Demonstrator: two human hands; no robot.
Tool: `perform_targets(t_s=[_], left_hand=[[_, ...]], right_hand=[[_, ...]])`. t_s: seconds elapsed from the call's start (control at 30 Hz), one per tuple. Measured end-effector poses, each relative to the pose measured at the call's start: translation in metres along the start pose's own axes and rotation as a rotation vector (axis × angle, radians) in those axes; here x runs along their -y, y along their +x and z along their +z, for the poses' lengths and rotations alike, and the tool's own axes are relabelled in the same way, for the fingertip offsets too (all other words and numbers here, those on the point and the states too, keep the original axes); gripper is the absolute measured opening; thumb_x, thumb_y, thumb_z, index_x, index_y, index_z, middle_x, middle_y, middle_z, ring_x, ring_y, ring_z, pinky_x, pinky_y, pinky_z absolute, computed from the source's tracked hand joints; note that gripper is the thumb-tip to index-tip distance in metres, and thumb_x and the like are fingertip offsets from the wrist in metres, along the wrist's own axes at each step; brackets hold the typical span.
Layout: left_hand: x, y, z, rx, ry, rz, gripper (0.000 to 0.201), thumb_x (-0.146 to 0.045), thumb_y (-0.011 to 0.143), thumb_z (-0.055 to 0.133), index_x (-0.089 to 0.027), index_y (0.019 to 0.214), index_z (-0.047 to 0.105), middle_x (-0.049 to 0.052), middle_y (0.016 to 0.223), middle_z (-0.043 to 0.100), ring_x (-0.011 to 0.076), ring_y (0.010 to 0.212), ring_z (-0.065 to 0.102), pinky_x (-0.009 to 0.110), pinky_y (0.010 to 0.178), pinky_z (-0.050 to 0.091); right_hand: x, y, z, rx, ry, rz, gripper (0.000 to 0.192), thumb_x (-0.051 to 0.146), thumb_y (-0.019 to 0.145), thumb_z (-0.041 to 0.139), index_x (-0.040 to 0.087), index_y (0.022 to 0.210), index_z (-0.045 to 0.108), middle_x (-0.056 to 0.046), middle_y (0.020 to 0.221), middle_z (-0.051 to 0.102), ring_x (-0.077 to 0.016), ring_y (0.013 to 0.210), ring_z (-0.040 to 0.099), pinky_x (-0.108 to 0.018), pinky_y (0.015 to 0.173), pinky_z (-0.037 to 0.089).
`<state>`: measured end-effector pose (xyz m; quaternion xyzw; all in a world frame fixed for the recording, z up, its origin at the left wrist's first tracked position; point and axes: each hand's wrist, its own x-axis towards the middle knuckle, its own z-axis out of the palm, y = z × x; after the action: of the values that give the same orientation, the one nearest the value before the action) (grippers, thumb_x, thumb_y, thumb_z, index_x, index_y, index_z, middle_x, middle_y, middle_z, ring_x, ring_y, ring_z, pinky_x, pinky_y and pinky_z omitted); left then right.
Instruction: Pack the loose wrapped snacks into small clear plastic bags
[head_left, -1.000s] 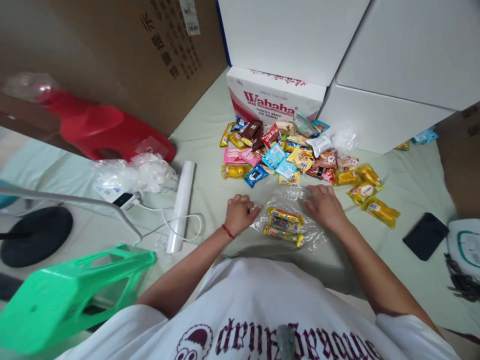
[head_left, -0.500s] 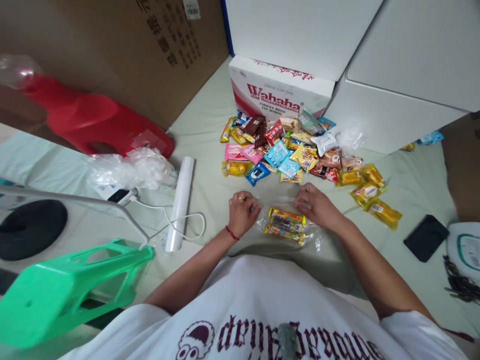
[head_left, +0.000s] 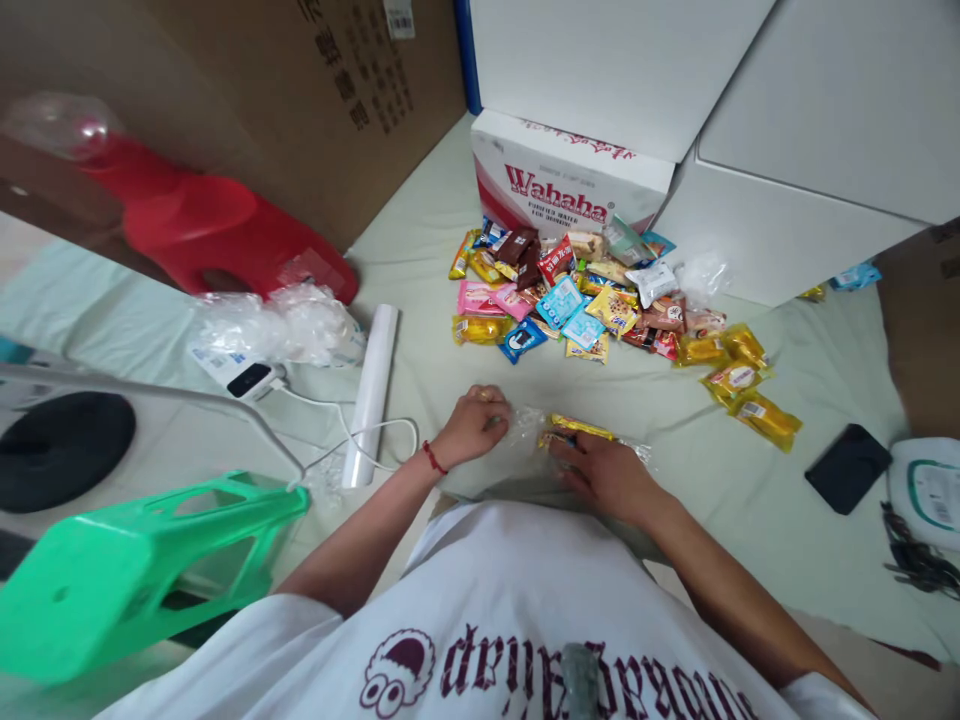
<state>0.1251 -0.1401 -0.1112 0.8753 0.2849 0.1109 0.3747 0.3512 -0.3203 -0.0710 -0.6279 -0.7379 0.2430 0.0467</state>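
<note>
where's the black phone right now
In the head view the black phone lies flat on the green sheet at the far right, just left of a white device and right of the yellow snack packs.

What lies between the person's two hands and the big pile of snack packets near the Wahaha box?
In the head view, only bare pale green sheet separates the left hand and right hand, both on the clear snack bag, from the snack pile.

Lying on the pale green sheet (head_left: 420,260): a heap of snack packets (head_left: 592,300), a clear bag (head_left: 570,440) with yellow packets, a white roll (head_left: 371,390), crumpled plastic (head_left: 285,325), a black phone (head_left: 847,468). Standing at its far edge: a Wahaha box (head_left: 562,185).
</note>
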Motion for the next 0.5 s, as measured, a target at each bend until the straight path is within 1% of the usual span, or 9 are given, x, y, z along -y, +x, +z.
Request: perform_targets(t_s=[0.03,0.1,0.17,0.2,0.23,0.27,0.37,0.43,0.5], left_hand=[[-0.002,-0.001,-0.002,-0.022,-0.063,-0.02,0.018,-0.025,0.089,0.052,-0.02,0.075,0.061,0.006,0.092,0.068,0.0215,0.095,0.062,0.04,0.096,0.047],[-0.011,-0.003,-0.002,-0.069,-0.225,-0.112,0.023,-0.029,0.095,0.046,-0.02,0.079,0.06,0.006,0.09,0.068,0.0196,0.09,0.062,0.036,0.088,0.05],[-0.025,-0.004,0.003,-0.076,-0.368,-0.208,0.024,-0.032,0.098,0.043,-0.02,0.084,0.059,0.003,0.083,0.067,0.0176,0.079,0.06,0.032,0.076,0.051],[-0.034,-0.005,0.007,-0.07,-0.409,-0.228,0.024,-0.033,0.099,0.042,-0.02,0.086,0.058,0.002,0.08,0.066,0.0168,0.075,0.059,0.031,0.073,0.05],[-0.044,-0.004,0.012,-0.059,-0.429,-0.217,0.024,-0.034,0.099,0.043,-0.02,0.086,0.058,0.001,0.078,0.065,0.0165,0.074,0.058,0.03,0.072,0.049],[-0.053,-0.004,0.019,-0.046,-0.427,-0.177,0.024,-0.034,0.099,0.044,-0.02,0.085,0.058,0.002,0.079,0.065,0.0168,0.075,0.059,0.03,0.073,0.05],[-0.075,0.001,0.042,-0.003,-0.369,-0.025,0.027,-0.032,0.1,0.043,-0.021,0.085,0.063,0.005,0.088,0.068,0.0195,0.088,0.063,0.034,0.085,0.052],[-0.079,0.005,0.056,0.0,-0.341,-0.023,0.033,-0.028,0.103,0.036,-0.021,0.099,0.068,0.006,0.091,0.071,0.02,0.089,0.066,0.036,0.088,0.053],[-0.076,0.009,0.068,-0.029,-0.288,-0.063,0.039,-0.026,0.104,0.033,-0.023,0.12,0.068,0.007,0.098,0.074,0.0204,0.092,0.068,0.037,0.09,0.055]], right_hand=[[0.002,0.002,-0.003,-0.006,0.003,0.022,0.049,0.035,0.102,0.055,0.029,0.15,0.057,-0.013,0.134,0.066,-0.0282,0.11,0.066,-0.036,0.088,0.05],[0.006,0.006,-0.007,-0.01,0.016,0.066,0.047,0.033,0.102,0.055,0.029,0.149,0.058,-0.014,0.133,0.066,-0.0283,0.109,0.066,-0.036,0.088,0.05],[0.008,0.011,-0.007,-0.001,0.027,0.093,0.046,0.032,0.101,0.058,0.03,0.146,0.06,-0.013,0.133,0.066,-0.0284,0.108,0.067,-0.036,0.087,0.051],[0.007,0.013,-0.005,0.003,0.032,0.1,0.045,0.031,0.1,0.059,0.03,0.145,0.061,-0.013,0.132,0.066,-0.0283,0.108,0.067,-0.036,0.088,0.051],[0.006,0.015,-0.002,0.004,0.04,0.101,0.044,0.03,0.1,0.059,0.029,0.144,0.062,-0.014,0.131,0.066,-0.0282,0.108,0.066,-0.037,0.089,0.051],[0.004,0.016,0.001,-0.001,0.048,0.097,0.043,0.028,0.099,0.059,0.026,0.142,0.064,-0.014,0.13,0.066,-0.0281,0.11,0.065,-0.038,0.093,0.051],[-0.004,0.013,0.008,-0.035,0.081,0.066,0.038,0.022,0.095,0.061,0.018,0.132,0.069,-0.016,0.128,0.065,-0.0294,0.117,0.06,-0.044,0.104,0.048],[-0.012,0.005,0.008,-0.061,0.147,0.007,0.041,0.024,0.09,0.067,0.016,0.13,0.069,-0.017,0.13,0.063,-0.0313,0.122,0.057,-0.047,0.106,0.047],[-0.021,-0.007,0.006,-0.08,0.284,-0.096,0.048,0.031,0.091,0.068,0.018,0.137,0.065,-0.017,0.137,0.06,-0.0318,0.128,0.054,-0.047,0.108,0.047]])
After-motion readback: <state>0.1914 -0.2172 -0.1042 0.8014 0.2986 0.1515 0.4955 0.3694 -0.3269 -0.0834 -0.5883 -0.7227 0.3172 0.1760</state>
